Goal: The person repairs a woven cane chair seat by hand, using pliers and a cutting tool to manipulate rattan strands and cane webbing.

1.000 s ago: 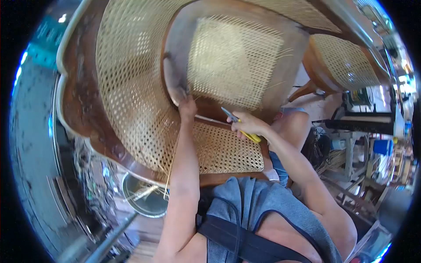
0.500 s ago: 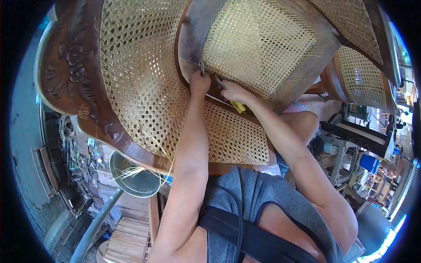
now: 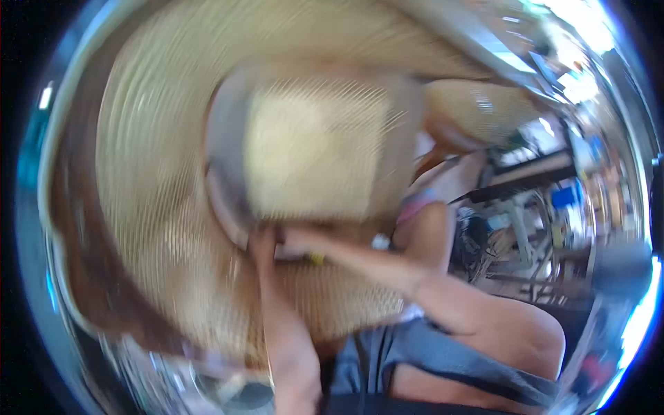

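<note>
Motion smears the whole view. A square woven cane panel [image 3: 315, 149] sits in the brown wooden seat frame [image 3: 228, 149] of a chair. Both my hands are close together at the panel's near left corner. My left hand [image 3: 263, 241] is at the inner edge of the frame; its fingers are too smeared to read. Just right of it, my right hand [image 3: 297, 241] is closed, with a yellow-handled tool [image 3: 317, 258] showing under it. The tool's tip cannot be made out.
The large curved cane backrest [image 3: 155, 187] with its dark wooden rim [image 3: 72, 207] wraps the left side. Another cane-panelled piece [image 3: 477, 107] stands at right, near a blue object [image 3: 564, 197] and a wooden stand [image 3: 519, 235]. A metal basin [image 3: 235, 394] is low at left.
My view has swung, so the seat and both hands appear lower and further left. My hands look closer together. The metal tool seen in my left hand before is lost in the blur.
</note>
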